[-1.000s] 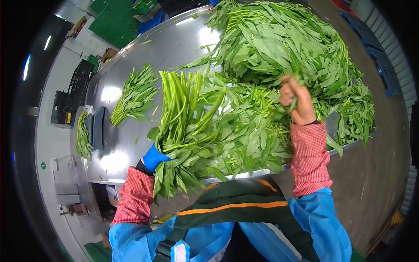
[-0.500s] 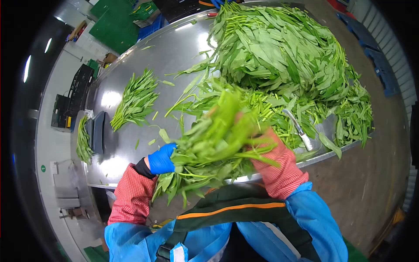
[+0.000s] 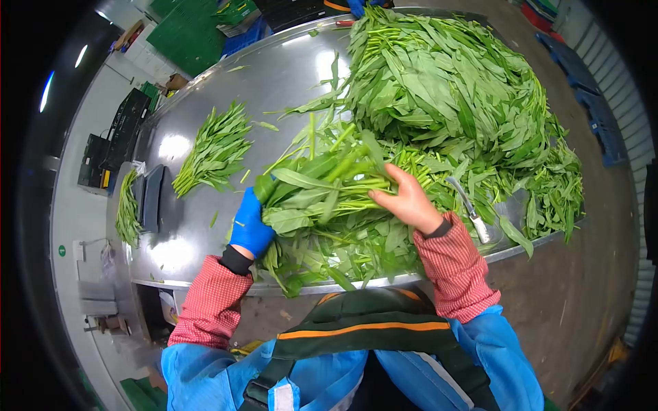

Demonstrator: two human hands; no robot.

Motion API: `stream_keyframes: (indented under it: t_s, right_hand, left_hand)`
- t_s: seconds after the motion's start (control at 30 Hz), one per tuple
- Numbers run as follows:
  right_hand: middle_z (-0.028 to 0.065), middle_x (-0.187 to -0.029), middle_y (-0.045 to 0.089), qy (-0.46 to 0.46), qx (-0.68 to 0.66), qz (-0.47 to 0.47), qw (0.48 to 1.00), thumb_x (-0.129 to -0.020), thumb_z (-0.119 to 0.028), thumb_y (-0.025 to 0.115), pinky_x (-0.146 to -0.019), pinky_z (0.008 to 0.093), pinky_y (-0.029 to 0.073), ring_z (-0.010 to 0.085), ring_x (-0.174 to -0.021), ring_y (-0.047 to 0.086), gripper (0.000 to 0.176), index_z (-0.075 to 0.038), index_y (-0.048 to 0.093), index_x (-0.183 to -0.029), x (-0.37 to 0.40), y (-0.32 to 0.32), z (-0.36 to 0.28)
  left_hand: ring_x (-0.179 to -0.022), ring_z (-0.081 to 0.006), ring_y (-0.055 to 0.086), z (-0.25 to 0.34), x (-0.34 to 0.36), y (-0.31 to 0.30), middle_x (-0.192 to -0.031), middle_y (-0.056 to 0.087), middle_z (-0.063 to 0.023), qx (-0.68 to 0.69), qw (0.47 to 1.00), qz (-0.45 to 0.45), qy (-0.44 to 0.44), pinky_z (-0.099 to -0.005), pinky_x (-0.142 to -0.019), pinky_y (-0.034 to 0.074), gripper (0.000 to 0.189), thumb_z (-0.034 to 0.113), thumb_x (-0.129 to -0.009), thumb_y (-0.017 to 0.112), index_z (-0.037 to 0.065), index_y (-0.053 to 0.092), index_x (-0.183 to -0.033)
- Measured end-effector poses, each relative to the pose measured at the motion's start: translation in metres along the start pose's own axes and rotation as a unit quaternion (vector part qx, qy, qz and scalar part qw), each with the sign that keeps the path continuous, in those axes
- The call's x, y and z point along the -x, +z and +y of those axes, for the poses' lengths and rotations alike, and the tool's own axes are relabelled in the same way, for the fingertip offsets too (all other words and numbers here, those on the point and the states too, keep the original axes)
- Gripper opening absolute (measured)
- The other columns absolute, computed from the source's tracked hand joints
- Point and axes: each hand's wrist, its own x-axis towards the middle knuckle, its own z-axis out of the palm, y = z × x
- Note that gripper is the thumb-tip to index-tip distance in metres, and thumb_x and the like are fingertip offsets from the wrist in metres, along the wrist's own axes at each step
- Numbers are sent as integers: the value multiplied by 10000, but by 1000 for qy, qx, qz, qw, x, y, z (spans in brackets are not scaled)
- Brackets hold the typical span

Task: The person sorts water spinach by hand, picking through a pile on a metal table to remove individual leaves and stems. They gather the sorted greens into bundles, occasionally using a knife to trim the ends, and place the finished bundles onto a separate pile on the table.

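My left hand [image 3: 251, 225], in a blue glove, grips the leafy side of a loose bunch of greens [image 3: 308, 185]. Bare, my right hand [image 3: 410, 198] has thumb and fingers around the stems of the same bunch. Loose leaves and stems lie beneath it on the metal table [image 3: 277, 85]. Right of my right hand rests a curved knife [image 3: 473, 212] with a pale handle. A large heap of greens [image 3: 439, 82] covers the far right of the table. At the left lies a separate small bunch [image 3: 214, 147].
A dark grey device [image 3: 152, 198] stands at the table's left end, with another bunch [image 3: 127, 209] beside it. A co-worker's blue-gloved hand [image 3: 358, 7] shows at the far edge. Green crates [image 3: 185, 38] stand beyond the table, blue pallets [image 3: 596, 113] at the right.
The bunch, blurred and more upright before, now lies lower and flatter between my hands. My right hand has come out from behind the stems, and my left hand has shifted slightly left and down.
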Motion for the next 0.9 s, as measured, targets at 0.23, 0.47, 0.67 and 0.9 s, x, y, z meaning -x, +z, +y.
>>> stream_keyframes:
  t_s: [0.23,0.47,0.67,0.9]
  right_hand:
    - [63,-812,631,16,-91,58,994,-807,-86,633,-662,280,487,142,-725,591,129,-3,608,-902,18,3,14]
    - [-9,-684,557,127,-260,254,923,-851,-68,586,-458,198,373,52,-518,460,58,-51,580,-907,14,-72,22]
    - [124,-883,546,-175,418,100,886,-660,-204,745,-776,385,421,261,-926,527,263,-64,608,-837,12,-9,-49]
    - [59,-693,601,-193,115,122,967,-828,-120,628,-618,316,481,192,-643,587,80,-52,624,-870,4,24,-14]
  left_hand:
    - [-1052,-307,558,-29,11,20,-1157,542,-157,87,995,5,-54,-357,-900,440,540,61,-742,704,41,502,-1242]
    - [-1082,-386,518,-31,22,7,-1200,488,-204,-77,997,6,-29,-374,-909,435,559,59,-713,690,56,505,-1240]
    - [-1042,-400,525,-6,13,10,-1163,496,-200,-116,993,-10,-3,-404,-861,453,568,37,-691,676,74,509,-1232]
    - [-1029,-396,527,7,7,10,-1132,492,-190,-95,995,-29,12,-404,-858,451,574,16,-695,665,83,500,-1241]
